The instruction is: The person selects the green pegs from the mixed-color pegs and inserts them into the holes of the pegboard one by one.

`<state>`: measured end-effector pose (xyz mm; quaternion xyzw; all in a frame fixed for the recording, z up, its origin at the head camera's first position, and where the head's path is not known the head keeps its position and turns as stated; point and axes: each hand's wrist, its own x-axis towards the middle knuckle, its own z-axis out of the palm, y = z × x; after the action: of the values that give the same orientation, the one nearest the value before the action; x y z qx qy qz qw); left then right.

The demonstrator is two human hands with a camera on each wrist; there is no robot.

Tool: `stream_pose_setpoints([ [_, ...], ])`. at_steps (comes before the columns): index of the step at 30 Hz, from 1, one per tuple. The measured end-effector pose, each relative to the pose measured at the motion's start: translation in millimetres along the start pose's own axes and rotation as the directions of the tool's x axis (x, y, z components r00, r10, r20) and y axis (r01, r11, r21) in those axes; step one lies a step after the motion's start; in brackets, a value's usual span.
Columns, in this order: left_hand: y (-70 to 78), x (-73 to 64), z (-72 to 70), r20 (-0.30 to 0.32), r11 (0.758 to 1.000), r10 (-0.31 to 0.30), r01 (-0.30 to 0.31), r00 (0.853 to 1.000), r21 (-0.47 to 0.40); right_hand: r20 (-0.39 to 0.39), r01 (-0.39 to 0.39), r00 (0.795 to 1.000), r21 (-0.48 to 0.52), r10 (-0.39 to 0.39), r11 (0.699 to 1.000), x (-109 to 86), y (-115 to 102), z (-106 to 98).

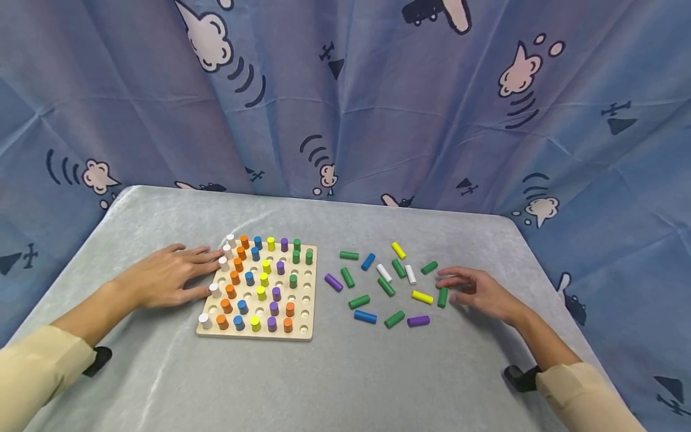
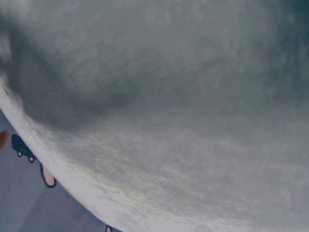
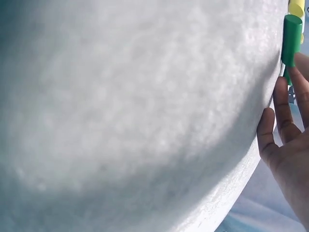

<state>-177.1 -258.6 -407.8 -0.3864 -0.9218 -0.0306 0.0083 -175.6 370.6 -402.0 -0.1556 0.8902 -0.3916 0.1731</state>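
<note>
A wooden pegboard [image 1: 309,288] lies on the table, with columns of white, orange, blue, yellow, purple and green pegs and some bare holes. Two orange pegs [image 1: 289,317] stand in the near part of the green column. My left hand [image 1: 167,277] lies flat with fingers spread, its fingertips at the board's left edge beside the white pegs. On the right, my right hand [image 1: 484,294] hovers low with fingers loosely bent, thumb and fingers around a lying green peg [image 1: 442,297]. The right wrist view shows fingertips close to this green peg [image 3: 291,41]; firm contact cannot be made out.
Loose green, blue, white, yellow and purple pegs lie scattered between the board and my right hand, among them a purple peg [image 1: 333,282] and a yellow peg [image 1: 422,297]. A grey cloth covers the table [image 1: 345,378]. Behind it hangs a blue patterned curtain [image 1: 356,120].
</note>
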Motion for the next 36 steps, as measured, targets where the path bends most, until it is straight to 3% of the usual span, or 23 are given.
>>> stream_pose_setpoints([
  [11, -1.2, 0.4, 0.1, -0.027, 1.000, 0.007, -0.006, 1.000, 0.007, -0.028, 0.041, 0.999, -0.057, -0.043, 0.998, 2.4, 2.8, 1.4],
  [22, 0.4, 1.7, -0.6, -0.014, 1.000, 0.003, -0.003, 1.000, 0.023, -0.028, 0.089, 0.995, -0.065, -0.091, 0.994, 2.9, 4.5, 1.7],
  [36, 1.1, 2.3, -1.4, 0.005, 0.999, -0.004, 0.003, 1.000, 0.036, -0.100, 0.061, 0.993, -0.015, -0.062, 0.998, -3.4, -5.0, -2.4],
])
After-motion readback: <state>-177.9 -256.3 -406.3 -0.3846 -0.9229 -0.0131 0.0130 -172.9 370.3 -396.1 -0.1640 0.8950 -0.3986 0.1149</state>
